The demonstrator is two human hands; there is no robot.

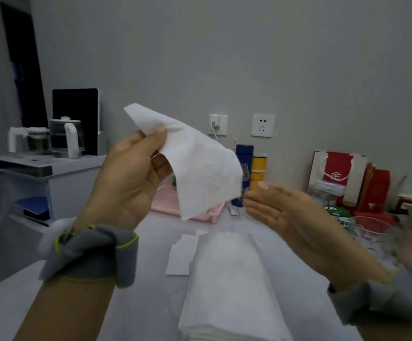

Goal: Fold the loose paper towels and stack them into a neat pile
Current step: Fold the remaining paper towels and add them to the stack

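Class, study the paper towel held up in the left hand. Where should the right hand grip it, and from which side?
Probably the free right corner of the paper towel, pinched from the right. The left hand pinches its upper left part, so the sheet droops, and that corner hangs beside the open right hand.

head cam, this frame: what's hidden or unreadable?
- Pile, head view: near end cut off by the bottom edge; sheet count unclear.
- Left hand: fingers partly hidden behind the held towel.
- Right hand: motion-blurred; cannot tell if it touches the towel's corner.
- Blue bottle: partly behind the towel, label too small.
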